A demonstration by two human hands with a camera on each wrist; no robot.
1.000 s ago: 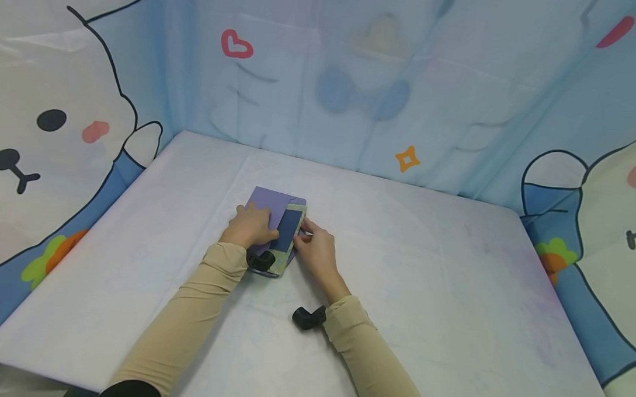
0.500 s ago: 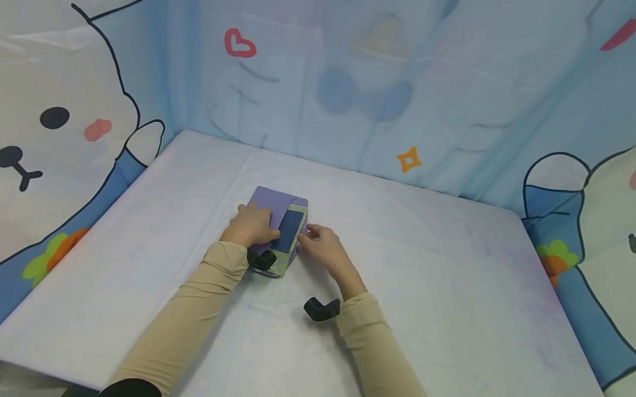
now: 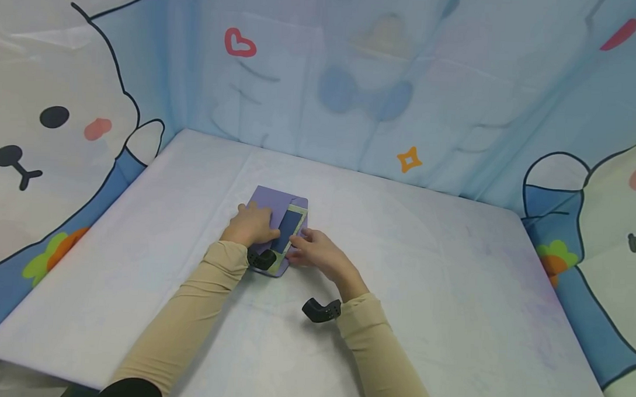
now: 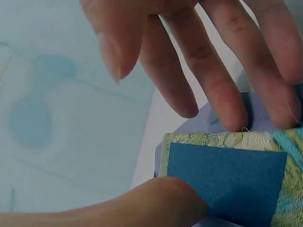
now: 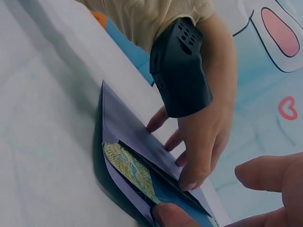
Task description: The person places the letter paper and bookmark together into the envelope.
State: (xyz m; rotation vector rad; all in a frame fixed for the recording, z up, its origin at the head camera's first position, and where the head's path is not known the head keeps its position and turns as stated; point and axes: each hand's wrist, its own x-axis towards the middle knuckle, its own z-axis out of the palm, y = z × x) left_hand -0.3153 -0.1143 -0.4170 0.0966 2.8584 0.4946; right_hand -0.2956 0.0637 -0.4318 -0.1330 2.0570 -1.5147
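Note:
A purple paper folder (image 3: 272, 198) lies on the white-covered table. Inside its open side shows a green-patterned card (image 5: 130, 170) with a dark blue panel (image 4: 227, 177). My left hand (image 3: 251, 225) presses the folder's cover, fingers spread, its thumb (image 5: 191, 177) along the cover's edge over the blue panel. At the card's right edge, my right hand (image 3: 323, 254) reaches in with extended fingers (image 4: 220, 92). One right fingertip (image 5: 173, 215) touches the border of the card in the right wrist view, while the thumb stands apart.
White cloth (image 3: 425, 284) covers the table. Behind it hangs a pale blue curtain (image 3: 459, 81) with cartoon animals at both sides. Black wrist cameras (image 3: 321, 310) are strapped to both wrists, the left one close over the folder's lower edge.
My right hand first draws back slightly from the card's right edge, then comes in lower along it, nearer the bottom corner. The left hand stays in place on the folder.

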